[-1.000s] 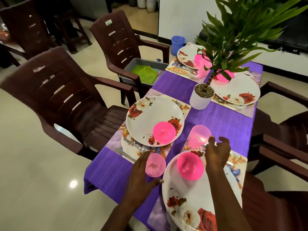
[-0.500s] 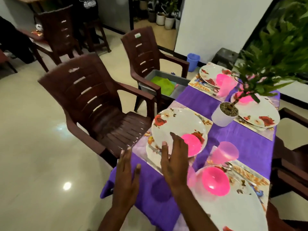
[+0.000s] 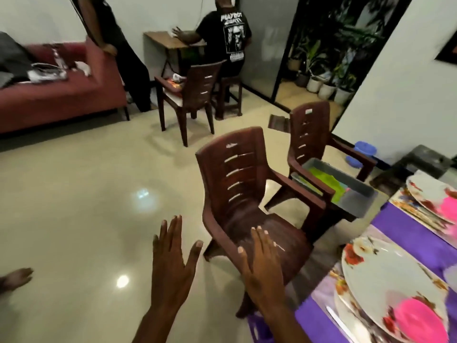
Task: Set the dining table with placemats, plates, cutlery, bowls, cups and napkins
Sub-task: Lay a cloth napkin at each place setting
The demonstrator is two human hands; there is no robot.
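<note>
Holding both hands out flat in the head view, I grip nothing: my left hand [image 3: 173,266] has its fingers straight and spread over the bare floor, and my right hand [image 3: 261,268] is likewise spread, its fingers straight, in front of the seat of the nearest brown chair [image 3: 247,194].

Taking that chair as my mark, the dining table [image 3: 405,233] with its purple cloth lies to its right, well apart from both hands. On it, nearest the chair's seat, sits a floral plate [image 3: 380,276] on a placemat [image 3: 329,295], and a pink bowl [image 3: 420,323] rests on the plate's near edge. A knife [image 3: 340,324] lies just beside the plate, toward me. A second plate [image 3: 430,189] with another pink bowl [image 3: 450,206] sits farther along the table, right of the chair's armrest.

Behind the chair stands a second brown chair [image 3: 311,139] carrying a grey tray [image 3: 356,196] with green napkins [image 3: 326,181] inside. My right hand is the closer one to the table, yet touches nothing on it.
</note>
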